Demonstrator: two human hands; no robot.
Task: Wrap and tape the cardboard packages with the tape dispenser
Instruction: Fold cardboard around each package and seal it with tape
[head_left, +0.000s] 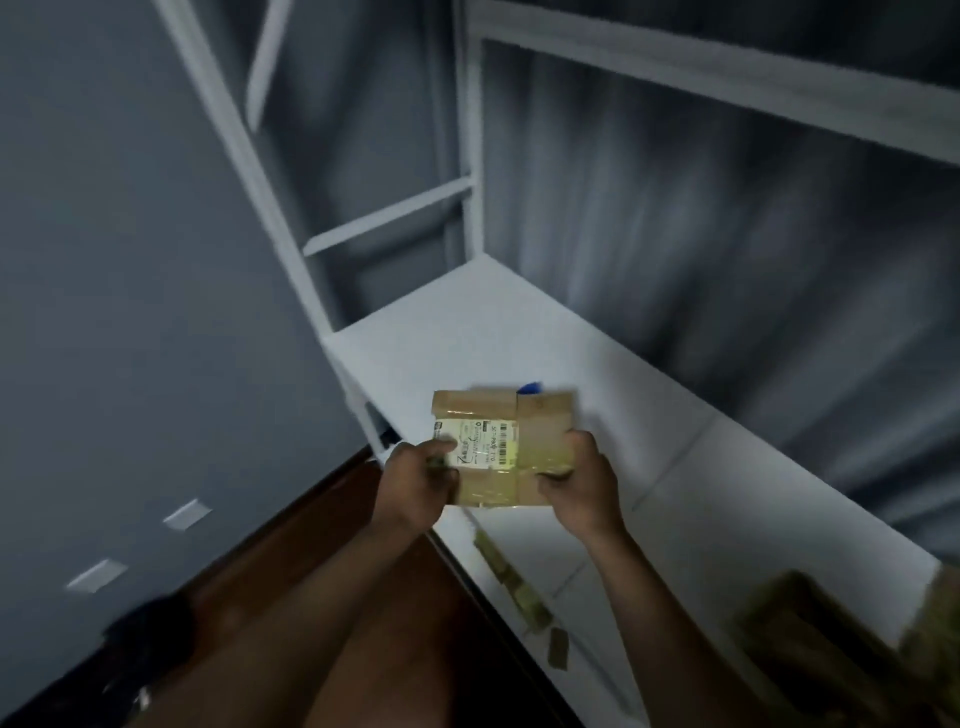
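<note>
Above table (519, 332): package (501, 447), label on and taped, gripped by left hand (421, 480) and right hand (579, 478). Tape dispenser not visible. More cardboard (810, 634) probably unwrapped.

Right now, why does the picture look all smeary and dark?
In the head view, the light is dim and bluish; the curtain behind the white shelf is streaked with motion blur; the boxes at the lower right are smeared too; the package, gripped by the left hand and right hand, stays sharpest, its label partly readable; the wide lens bends the shelf frame.
</note>
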